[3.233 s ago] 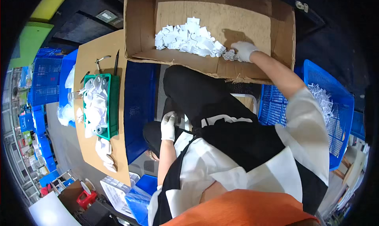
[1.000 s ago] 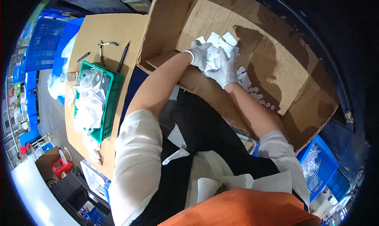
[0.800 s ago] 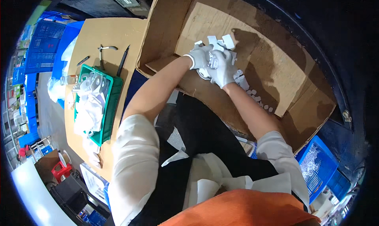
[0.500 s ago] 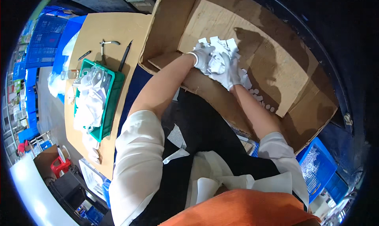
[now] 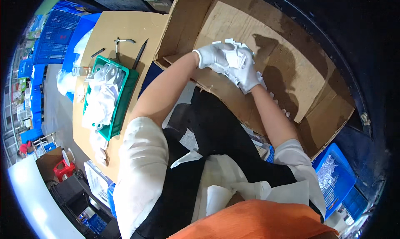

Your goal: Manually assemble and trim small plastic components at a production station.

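Observation:
Both my hands wear white gloves and are inside the cardboard box [image 5: 179,26], above its wooden board [image 5: 287,59]. Between them is a bunch of small flat white pieces [image 5: 236,59]. My left hand [image 5: 213,56] curls over the bunch from the left. My right hand [image 5: 247,75] grips it from the right, thumb up along its side. More white pieces [image 5: 238,44] show just past my fingers, and a few lie by my right wrist. The gloves hide much of what lies under them.
To the left, a tan tabletop [image 5: 143,24] carries a green crate [image 5: 130,86] full of white and clear parts, pliers [image 5: 118,49], a black pointed tool [image 5: 141,54] and a small dark pen-like tool [image 5: 98,52]. A blue basket [image 5: 339,172] with thin white strips stands at lower right.
My hands have drawn together and lifted, closing round a bunch of the white pieces. Before, they were spread over the pile. The view has shifted slightly.

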`<move>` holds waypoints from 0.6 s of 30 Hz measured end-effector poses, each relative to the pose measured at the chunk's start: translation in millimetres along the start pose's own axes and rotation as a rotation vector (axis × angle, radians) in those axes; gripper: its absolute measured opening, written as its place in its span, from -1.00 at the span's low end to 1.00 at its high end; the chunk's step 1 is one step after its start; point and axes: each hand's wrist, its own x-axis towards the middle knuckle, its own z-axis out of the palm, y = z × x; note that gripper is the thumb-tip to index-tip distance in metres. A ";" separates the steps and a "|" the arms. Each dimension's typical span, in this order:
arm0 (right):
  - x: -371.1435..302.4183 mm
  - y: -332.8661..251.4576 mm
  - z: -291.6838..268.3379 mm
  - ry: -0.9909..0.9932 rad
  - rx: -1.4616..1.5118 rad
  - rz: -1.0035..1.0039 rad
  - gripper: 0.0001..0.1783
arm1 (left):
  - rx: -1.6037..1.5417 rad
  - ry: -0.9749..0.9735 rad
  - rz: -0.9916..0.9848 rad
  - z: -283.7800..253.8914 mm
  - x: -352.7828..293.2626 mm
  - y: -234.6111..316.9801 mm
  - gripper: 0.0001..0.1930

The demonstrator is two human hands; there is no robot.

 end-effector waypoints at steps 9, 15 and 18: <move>48.4 -113.8 -54.8 -0.330 0.643 0.612 -0.56 | -0.246 0.162 -0.053 45.1 -64.0 74.9 -0.62; 38.4 -160.3 -65.4 -0.344 0.657 0.581 -0.41 | -0.413 0.178 0.090 63.1 -97.6 65.8 -0.63; 33.0 -183.1 -65.6 -0.392 0.577 0.522 -0.41 | -0.335 0.169 0.159 78.4 -120.3 68.4 -0.60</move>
